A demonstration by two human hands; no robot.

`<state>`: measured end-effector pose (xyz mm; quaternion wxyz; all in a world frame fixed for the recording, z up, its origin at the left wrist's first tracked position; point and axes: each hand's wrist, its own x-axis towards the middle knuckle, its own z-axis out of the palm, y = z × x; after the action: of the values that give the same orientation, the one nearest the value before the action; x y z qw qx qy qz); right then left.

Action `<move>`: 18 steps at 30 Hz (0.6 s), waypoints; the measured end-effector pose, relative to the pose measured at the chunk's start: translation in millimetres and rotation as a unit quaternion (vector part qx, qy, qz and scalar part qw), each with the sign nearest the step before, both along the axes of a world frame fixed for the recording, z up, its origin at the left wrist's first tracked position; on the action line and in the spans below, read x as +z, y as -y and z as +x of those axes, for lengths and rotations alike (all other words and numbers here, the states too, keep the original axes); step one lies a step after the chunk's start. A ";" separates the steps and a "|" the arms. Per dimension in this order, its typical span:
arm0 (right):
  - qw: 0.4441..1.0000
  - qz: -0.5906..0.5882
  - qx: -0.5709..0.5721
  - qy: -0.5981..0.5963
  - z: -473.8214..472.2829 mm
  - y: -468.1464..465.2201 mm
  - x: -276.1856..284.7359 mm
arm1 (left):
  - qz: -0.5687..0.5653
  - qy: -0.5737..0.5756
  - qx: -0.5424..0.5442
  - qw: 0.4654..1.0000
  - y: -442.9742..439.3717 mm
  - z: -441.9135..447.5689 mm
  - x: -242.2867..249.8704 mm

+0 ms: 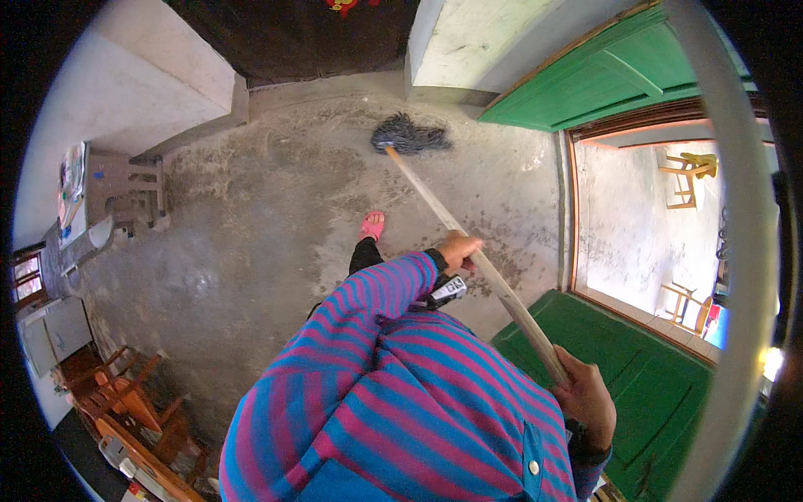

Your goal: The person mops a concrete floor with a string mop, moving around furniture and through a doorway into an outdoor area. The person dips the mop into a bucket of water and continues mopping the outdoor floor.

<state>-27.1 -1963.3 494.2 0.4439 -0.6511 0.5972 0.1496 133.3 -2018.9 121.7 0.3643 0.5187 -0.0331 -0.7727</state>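
Observation:
Both of my hands are on the long wooden handle [502, 285] of a mop, which runs slantwise across my front. My left hand [461, 251] is closed around the handle at about its middle. Close to the handle's upper end, beside my striped top, is my right hand [586, 392], also wrapped around it. The mop head [408, 135], made of dark grey strands, lies spread on the concrete floor [270, 182] ahead of me. One foot in a pink sandal [372, 224] stands on the floor left of the handle.
Green door panels stand at upper right [602, 78] and lower right [627, 376], flanking a doorway with wooden stools [687, 179] beyond. Wooden furniture [138, 401] is at lower left. A grey chair [141, 188] stands by the left wall. A dark curtain [326, 44] hangs ahead between wall corners.

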 end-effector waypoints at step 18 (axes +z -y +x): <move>0.961 -0.026 0.206 0.180 149.9 65.2 -215.4 | 0.084 0.125 0.061 0.987 -56.3 290.7 -119.3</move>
<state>122.8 -2028.5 278.8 0.4868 -0.7874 0.3641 0.1020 424.0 -1962.6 2.3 0.3595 0.6407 0.0183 -0.6782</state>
